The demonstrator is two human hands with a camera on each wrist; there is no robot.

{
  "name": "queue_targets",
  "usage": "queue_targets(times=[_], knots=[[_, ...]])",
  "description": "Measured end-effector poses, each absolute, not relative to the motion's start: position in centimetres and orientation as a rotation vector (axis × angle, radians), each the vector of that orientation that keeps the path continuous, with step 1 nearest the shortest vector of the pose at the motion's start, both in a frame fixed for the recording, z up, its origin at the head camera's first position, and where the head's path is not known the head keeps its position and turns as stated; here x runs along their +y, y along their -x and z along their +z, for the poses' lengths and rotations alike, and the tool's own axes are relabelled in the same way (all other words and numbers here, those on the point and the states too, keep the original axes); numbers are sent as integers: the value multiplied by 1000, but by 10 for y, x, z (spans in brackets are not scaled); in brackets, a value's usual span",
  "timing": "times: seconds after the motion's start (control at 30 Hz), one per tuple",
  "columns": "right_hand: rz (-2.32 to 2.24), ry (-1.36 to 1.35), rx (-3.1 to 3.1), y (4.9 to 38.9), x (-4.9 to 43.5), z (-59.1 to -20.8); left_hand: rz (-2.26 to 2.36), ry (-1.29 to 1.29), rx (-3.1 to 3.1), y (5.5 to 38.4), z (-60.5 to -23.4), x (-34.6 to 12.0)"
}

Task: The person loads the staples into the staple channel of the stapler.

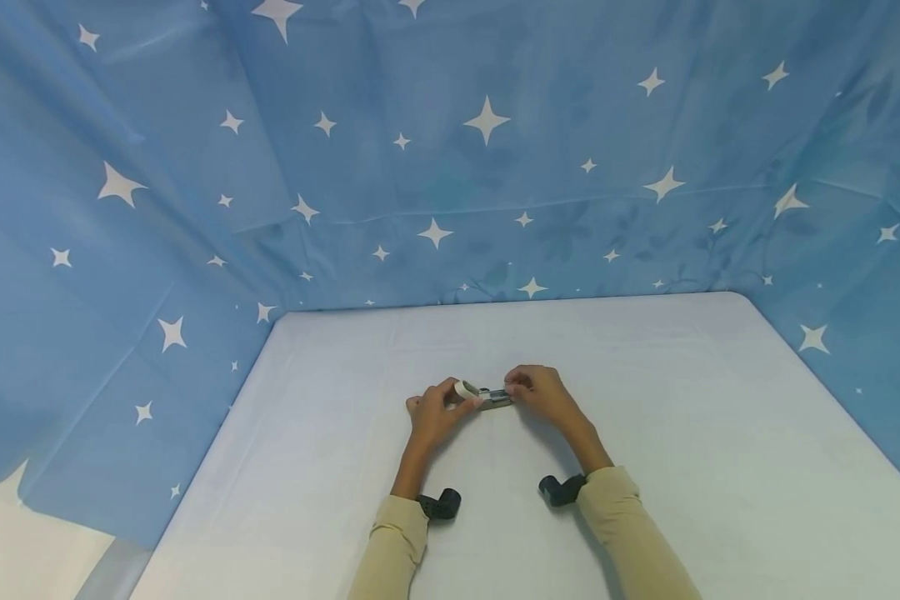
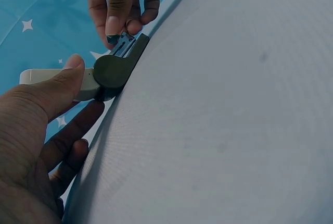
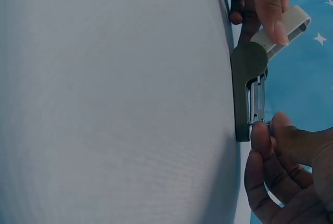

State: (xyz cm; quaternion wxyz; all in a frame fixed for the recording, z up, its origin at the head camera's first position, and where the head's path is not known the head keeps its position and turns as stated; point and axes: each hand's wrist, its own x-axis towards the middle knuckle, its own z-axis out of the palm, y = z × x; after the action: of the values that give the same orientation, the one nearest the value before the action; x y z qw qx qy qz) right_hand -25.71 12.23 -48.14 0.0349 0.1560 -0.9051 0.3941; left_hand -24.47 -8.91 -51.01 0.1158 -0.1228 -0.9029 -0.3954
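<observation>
A small stapler [image 1: 495,398] lies on the table with its white top cover [image 3: 290,26] swung up from the dark green base [image 3: 241,104]. Its metal staple rail [image 2: 123,45] is exposed. My left hand [image 1: 437,414] grips the white cover, thumb on one face and fingers behind it. At the rail's far end, thumb and index finger of my right hand [image 1: 542,392] pinch a small dark metallic piece [image 2: 113,39], mostly hidden by the fingertips; I cannot tell exactly what it is.
The white table [image 1: 330,483] spreads around both hands. Behind it and along its sides hangs a blue curtain [image 1: 450,167] with white stars. A black wrist camera [image 1: 441,504] sits at the left sleeve, another black camera [image 1: 560,490] at the right.
</observation>
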Motion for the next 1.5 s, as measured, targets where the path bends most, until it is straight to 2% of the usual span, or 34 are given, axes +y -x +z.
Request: queue_targets(times=[0.87, 1.5], knots=[[889, -665, -2804, 256, 112, -481, -1130, 360, -2643, 246, -514, -90], [1125, -557, -2785, 254, 110, -484, -1107, 358, -2661, 246, -512, -90]])
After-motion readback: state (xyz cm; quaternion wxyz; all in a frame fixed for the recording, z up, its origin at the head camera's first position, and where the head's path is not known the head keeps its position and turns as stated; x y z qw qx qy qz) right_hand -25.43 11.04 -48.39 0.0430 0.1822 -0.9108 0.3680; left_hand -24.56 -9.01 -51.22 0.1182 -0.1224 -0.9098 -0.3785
